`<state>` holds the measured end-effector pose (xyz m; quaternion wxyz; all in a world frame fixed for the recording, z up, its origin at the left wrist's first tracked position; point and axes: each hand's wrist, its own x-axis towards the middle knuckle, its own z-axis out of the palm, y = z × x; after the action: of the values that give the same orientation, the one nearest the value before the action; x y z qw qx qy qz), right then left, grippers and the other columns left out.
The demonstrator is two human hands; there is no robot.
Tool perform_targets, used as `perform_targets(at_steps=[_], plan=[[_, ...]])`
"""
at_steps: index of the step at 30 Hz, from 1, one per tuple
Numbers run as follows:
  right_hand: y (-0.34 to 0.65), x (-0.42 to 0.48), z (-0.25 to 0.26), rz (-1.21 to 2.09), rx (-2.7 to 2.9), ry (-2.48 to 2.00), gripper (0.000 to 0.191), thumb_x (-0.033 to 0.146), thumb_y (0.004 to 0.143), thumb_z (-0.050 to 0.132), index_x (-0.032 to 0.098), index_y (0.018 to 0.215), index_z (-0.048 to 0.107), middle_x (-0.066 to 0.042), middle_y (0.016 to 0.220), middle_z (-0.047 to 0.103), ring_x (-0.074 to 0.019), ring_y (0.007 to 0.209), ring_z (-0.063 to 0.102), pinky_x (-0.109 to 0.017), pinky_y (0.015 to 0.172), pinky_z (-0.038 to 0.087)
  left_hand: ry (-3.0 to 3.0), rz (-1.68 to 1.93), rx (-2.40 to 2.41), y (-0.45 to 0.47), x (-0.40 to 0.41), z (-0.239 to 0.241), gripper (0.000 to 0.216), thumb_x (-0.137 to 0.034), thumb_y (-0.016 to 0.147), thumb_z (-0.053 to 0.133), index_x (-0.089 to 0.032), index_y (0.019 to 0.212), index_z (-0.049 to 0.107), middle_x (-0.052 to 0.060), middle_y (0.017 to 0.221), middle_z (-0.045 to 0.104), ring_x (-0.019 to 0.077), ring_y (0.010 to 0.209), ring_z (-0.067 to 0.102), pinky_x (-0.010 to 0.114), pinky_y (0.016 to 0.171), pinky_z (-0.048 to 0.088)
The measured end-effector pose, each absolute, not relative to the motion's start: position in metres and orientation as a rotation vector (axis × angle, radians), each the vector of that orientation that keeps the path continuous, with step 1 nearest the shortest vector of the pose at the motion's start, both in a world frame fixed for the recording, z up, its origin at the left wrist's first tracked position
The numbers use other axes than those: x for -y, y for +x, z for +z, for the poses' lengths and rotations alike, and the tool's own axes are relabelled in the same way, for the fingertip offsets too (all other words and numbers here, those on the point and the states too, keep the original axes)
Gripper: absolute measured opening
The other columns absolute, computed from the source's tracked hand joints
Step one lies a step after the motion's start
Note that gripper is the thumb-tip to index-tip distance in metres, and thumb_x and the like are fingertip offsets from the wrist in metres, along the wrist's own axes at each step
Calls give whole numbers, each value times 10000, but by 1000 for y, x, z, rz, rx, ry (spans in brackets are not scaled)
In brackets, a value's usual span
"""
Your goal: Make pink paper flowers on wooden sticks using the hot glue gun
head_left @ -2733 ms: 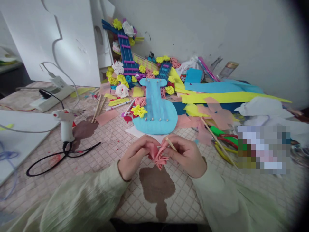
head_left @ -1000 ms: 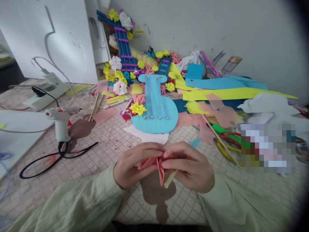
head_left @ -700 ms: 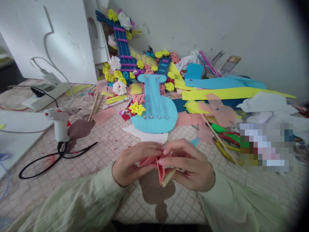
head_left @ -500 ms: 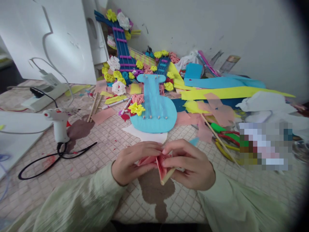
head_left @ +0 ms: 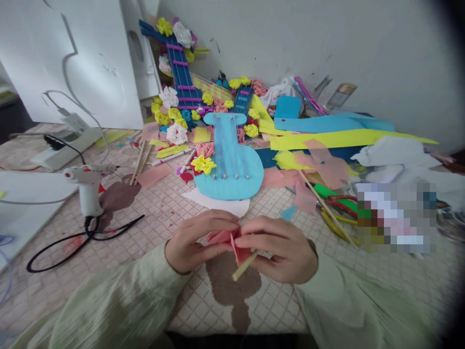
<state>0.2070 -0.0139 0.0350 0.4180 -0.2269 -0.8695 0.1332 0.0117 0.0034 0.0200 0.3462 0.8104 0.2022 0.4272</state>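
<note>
Between my hands is a folded piece of pinkish-red crepe paper (head_left: 240, 251). My left hand (head_left: 201, 240) pinches its left part between thumb and fingers. With my right hand (head_left: 281, 247) I grip the paper's right side, along with a pale wooden stick (head_left: 244, 267) whose blunt end points down toward me. The stick's other end is hidden by my right fingers. Just beyond my hands lies a light-blue guitar-shaped cutout (head_left: 232, 165), partly over a white paper piece (head_left: 218, 201). A yellow paper flower (head_left: 204, 165) sits at the cutout's left edge.
A white glue gun (head_left: 89, 186) stands at left with its black cord, near a power strip (head_left: 67, 148). Paper flowers and dark-blue guitar necks (head_left: 181, 72) are piled at the back. Yellow strips (head_left: 348, 139), scissors (head_left: 337, 228) and a thin stick (head_left: 327, 208) lie right.
The wooden stick's near end now sticks out farther toward me and to the left from under my right fingers. The paper has tilted slightly; both hands still hold it.
</note>
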Motion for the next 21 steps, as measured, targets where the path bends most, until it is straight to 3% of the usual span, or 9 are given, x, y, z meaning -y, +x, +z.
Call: perform_targets(at_steps=[14,21], plan=[[207,14,35,336,2170,-545,67,170,731,621,166,773,569,-53,891,618,-101,793,594,-191,603,474,2100,1099,-481,11,-5,21,278,-150,715,635,-185,985,578,108,969,616,201,939,582,333,798,502],[205,13,36,541,2133,-540,117,162,703,634,171,767,537,-33,797,613,-87,667,558,-187,539,455,2007,1042,-456,14,-4,22,242,-137,696,650,-152,932,597,110,935,628,202,905,592,334,793,495]])
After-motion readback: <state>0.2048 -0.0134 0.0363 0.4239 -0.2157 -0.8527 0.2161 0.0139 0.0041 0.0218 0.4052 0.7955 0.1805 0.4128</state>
